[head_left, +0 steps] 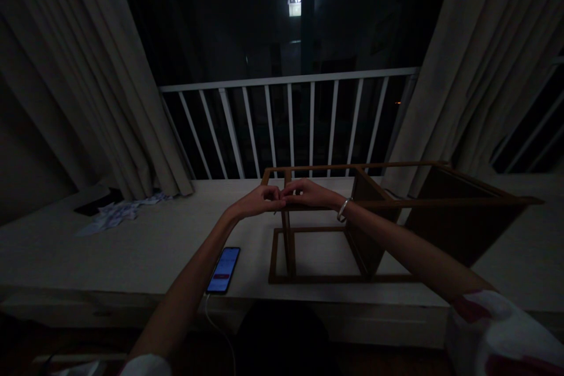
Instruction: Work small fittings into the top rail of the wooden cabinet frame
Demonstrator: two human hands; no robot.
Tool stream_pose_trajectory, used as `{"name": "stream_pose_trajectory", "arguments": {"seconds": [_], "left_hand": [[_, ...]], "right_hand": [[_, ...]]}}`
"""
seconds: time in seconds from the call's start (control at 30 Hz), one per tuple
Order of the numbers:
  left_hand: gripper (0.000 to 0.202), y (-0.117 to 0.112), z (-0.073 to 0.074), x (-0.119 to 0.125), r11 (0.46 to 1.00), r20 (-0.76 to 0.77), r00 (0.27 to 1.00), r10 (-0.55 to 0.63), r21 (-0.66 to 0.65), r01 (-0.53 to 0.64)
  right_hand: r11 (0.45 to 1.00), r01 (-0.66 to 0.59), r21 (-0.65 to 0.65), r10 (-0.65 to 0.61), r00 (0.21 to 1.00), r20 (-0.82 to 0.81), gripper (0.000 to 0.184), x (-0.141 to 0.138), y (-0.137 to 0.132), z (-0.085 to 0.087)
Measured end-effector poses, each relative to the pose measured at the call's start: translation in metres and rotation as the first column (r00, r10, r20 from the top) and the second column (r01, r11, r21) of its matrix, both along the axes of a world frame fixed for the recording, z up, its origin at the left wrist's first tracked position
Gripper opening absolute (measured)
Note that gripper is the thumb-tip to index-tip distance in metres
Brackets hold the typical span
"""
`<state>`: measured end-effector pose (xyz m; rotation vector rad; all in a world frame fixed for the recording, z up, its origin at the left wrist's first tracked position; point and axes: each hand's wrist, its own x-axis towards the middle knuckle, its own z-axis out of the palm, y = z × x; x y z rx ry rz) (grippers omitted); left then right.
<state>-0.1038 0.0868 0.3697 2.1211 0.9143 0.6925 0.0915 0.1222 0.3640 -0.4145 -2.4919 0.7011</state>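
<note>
A brown wooden shelf frame (326,280) lies on its side on the white window ledge. Both hands meet at its upper rail, near the left end. My left hand (259,200) is closed in a pinch, thumb and fingers together. My right hand (306,192) pinches at the same spot, its fingertips touching those of the left. A thin sliver shows just below the fingertips, but what they hold is too small and dark to name. A bracelet (343,210) circles my right wrist.
A lit phone (224,270) with a white cable lies left of the frame. Crumpled papers (114,214) rest farther left by the curtain (110,82). White railing (291,79) crosses the dark window behind. The ledge's front edge (176,294) runs close to me.
</note>
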Motion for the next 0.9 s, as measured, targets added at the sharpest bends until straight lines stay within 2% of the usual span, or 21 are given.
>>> {"name": "stream_pose_trajectory", "arguments": {"seconds": [0.27, 0.63, 0.8, 0.9], "left_hand": [[0.022, 0.002, 0.001, -0.005, 0.995, 0.038, 0.997, -0.061, -0.073, 0.063], [0.019, 0.001, 0.006, -0.004, 0.991, 0.034, 0.999, -0.027, -0.133, 0.032], [0.02, 0.002, 0.008, -0.009, 0.997, -0.035, 0.999, -0.038, -0.065, 0.036], [0.027, 0.001, 0.01, -0.014, 0.999, -0.127, 0.991, -0.051, 0.001, 0.051]], "right_hand": [[0.999, 0.01, -0.04, -0.009, 1.0, 0.021, 0.033, 0.0, -0.002, 0.002], [0.997, -0.005, -0.077, 0.007, 0.999, 0.033, 0.037, 0.001, -0.004, 0.003], [0.996, 0.005, -0.087, 0.0, 0.998, 0.056, 0.039, 0.001, -0.003, 0.003], [0.995, 0.001, -0.1, 0.005, 0.998, 0.059, 0.038, 0.0, -0.002, 0.003]]}}
